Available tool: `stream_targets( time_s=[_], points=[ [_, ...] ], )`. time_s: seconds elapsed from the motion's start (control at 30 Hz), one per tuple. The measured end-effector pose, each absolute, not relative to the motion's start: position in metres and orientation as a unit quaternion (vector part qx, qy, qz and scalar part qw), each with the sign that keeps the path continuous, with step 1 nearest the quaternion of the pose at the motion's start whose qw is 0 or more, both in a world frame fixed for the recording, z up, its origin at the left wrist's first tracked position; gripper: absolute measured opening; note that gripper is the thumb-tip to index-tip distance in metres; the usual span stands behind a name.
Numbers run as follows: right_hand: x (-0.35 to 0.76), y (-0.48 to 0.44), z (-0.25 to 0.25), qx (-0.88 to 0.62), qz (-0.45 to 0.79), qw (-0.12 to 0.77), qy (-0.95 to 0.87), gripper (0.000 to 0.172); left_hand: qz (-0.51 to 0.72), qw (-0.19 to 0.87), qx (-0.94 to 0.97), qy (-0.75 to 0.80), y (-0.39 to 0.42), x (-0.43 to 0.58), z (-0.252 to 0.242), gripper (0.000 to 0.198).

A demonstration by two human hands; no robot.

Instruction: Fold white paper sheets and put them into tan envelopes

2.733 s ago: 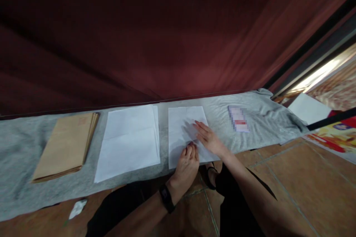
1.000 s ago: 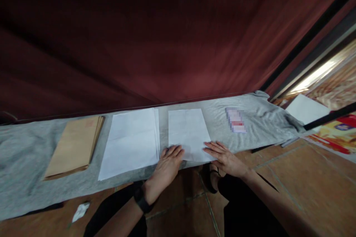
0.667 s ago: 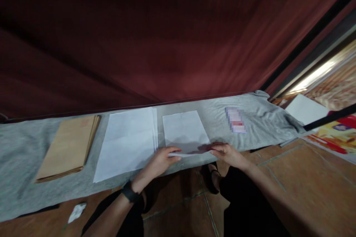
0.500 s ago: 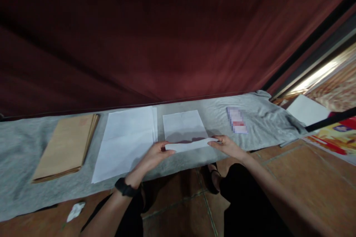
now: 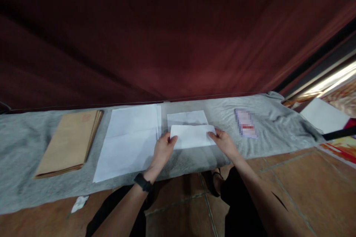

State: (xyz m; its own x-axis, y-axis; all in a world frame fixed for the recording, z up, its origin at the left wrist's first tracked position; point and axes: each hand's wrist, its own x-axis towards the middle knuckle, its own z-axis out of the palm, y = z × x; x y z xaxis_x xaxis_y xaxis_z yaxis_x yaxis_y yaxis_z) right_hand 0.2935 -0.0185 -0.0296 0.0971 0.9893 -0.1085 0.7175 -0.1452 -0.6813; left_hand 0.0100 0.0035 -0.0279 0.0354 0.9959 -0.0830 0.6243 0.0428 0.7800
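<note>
A white folded sheet of paper [image 5: 193, 137] is stretched between my two hands, its broad face toward me. My left hand [image 5: 163, 149] pinches the left end, thumb on top. At the right end my right hand [image 5: 222, 141] grips it the same way. Behind the held sheet, partly covered by it, a second white paper [image 5: 187, 117] lies on the grey cloth. To the left of my left hand rests a stack of larger white sheets [image 5: 129, 139] with a crease across the top one.
Brown envelopes [image 5: 71, 140] lie stacked at the left of the grey cloth [image 5: 22, 155]. A blurred purple packet [image 5: 246, 123] is to the right. A dark red curtain [image 5: 178, 37] hangs behind. Crumpled white tissue [image 5: 80, 203] is on the tiled floor [image 5: 178, 214].
The held paper has tilted up, from a thin edge-on strip to its broad face showing. Both hands still grip its ends. The view has shifted slightly.
</note>
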Motion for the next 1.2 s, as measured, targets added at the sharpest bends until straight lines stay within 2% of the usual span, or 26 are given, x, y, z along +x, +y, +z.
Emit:
stream_targets(
  time_s=[0.13, 0.27, 0.33, 0.47, 0.6, 0.93, 1.03, 1.2],
  points=[
    [0.281, -0.005, -0.026, -0.764, 0.159, 0.096, -0.618, 0.036, 0.220, 0.287, 0.637, 0.681, 0.007, 0.013, -0.018, 0.024],
    [0.272, 0.003, -0.022, -0.770, 0.122, 0.026, -0.626, 0.036, 0.200, 0.302, 0.628, 0.689, 0.008, 0.013, -0.015, 0.016],
    [0.270, 0.006, -0.021, -0.768, 0.118, 0.017, -0.629, 0.037, 0.231, 0.330, 0.617, 0.676, 0.007, 0.013, -0.016, 0.027],
    [0.266, 0.011, -0.021, -0.771, 0.109, 0.011, -0.627, 0.037, 0.289, 0.331, 0.610, 0.659, 0.003, 0.016, -0.020, 0.067],
    [0.262, 0.017, -0.022, -0.781, 0.107, 0.012, -0.615, 0.038, 0.324, 0.336, 0.591, 0.658, 0.005, 0.019, -0.019, 0.079],
    [0.254, 0.026, -0.016, -0.796, 0.115, 0.026, -0.594, 0.038, 0.370, 0.482, 0.554, 0.569, 0.009, 0.008, -0.028, 0.042],
    [0.253, 0.028, -0.017, -0.800, 0.114, 0.031, -0.588, 0.038, 0.357, 0.481, 0.551, 0.581, 0.013, 0.008, -0.033, 0.035],
    [0.251, 0.030, -0.016, -0.812, 0.114, 0.046, -0.571, 0.040, 0.396, 0.456, 0.537, 0.589, 0.023, 0.014, -0.038, 0.035]
  ],
)
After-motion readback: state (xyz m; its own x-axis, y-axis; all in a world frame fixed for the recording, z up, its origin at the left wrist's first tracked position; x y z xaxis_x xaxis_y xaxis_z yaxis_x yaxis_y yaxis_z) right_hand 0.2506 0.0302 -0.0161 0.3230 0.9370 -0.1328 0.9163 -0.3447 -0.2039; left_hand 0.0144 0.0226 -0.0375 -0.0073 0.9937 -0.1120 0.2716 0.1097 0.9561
